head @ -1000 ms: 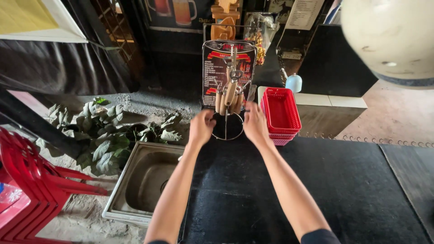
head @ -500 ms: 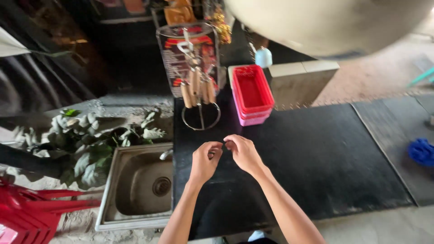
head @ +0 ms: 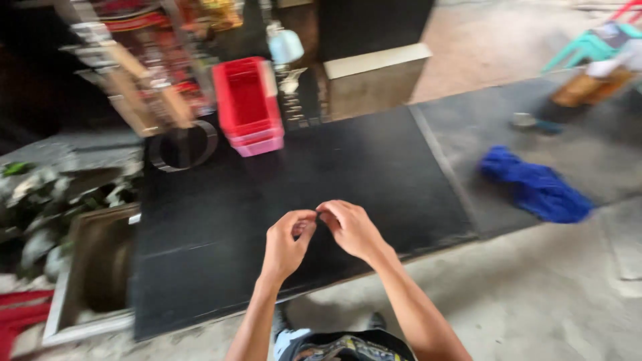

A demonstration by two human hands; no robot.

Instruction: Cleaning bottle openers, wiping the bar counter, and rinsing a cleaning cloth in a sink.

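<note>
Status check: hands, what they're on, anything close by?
Left hand and right hand meet fingertip to fingertip above the black counter; anything pinched is too small to tell. Red bins and blue cloth lie well apart.

Open black counter (head: 348, 167) spreads at twelve o'clock of both hands; red bins (head: 246, 100) and utensil rack (head: 157, 100) block eleven, sink (head: 93, 267) drops at nine, blue cloth (head: 535, 187) lies at two.

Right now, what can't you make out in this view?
- Anything pinched between the left hand and right hand: too small, fingers cover it.
- Utensil rack: motion-blurred, top cut off.
- Sink: blurred, so its inside is unclear.
- Blue cloth: its kind is unclear.
</note>
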